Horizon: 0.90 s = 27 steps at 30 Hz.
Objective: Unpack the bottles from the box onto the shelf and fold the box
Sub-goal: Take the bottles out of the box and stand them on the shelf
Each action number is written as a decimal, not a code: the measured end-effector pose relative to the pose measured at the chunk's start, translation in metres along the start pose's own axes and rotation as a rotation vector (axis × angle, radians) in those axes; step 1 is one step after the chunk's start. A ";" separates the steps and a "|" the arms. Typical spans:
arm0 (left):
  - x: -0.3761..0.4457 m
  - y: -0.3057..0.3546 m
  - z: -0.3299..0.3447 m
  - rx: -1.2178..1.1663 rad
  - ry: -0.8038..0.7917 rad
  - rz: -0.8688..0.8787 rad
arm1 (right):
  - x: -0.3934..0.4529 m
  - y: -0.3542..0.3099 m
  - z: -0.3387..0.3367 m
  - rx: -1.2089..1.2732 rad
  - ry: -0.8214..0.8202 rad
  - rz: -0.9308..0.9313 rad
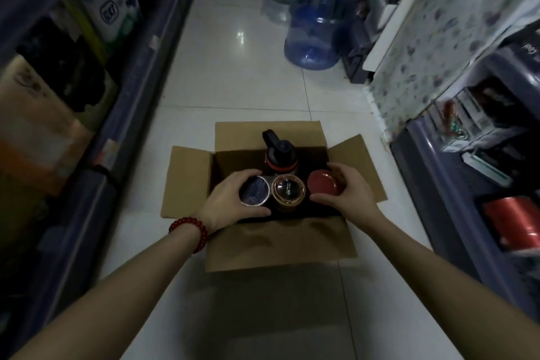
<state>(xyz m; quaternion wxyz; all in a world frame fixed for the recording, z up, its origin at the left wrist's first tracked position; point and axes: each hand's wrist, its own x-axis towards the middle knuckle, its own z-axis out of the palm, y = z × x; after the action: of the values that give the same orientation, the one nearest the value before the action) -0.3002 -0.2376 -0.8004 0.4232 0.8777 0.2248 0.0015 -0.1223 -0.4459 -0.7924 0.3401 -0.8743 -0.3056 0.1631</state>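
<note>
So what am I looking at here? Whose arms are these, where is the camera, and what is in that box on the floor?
No machine here: a person wears a camera on the head, so you look down along their own arms. An open cardboard box sits on the tiled floor between shelves. Four bottles stand inside. The left hand, with a red bead bracelet on its wrist, grips the silver-rimmed bottle. The right hand grips the red-capped bottle. Between them stands a brown-lidded bottle, and behind it a dark bottle with a handle.

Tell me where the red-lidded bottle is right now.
In the head view, the red-lidded bottle stands at the right end of the open cardboard box, beside the amber-lidded bottle, with the right hand cupped around it.
</note>
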 end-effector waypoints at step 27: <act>0.019 0.078 -0.070 -0.290 0.347 -0.160 | 0.007 -0.052 -0.060 0.248 0.154 0.107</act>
<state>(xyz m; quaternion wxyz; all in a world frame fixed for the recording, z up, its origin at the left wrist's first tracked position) -0.2655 -0.2202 -0.7013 0.4986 0.7738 0.3603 0.1513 -0.1096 -0.4411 -0.7138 0.4588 -0.8505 -0.2090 0.1501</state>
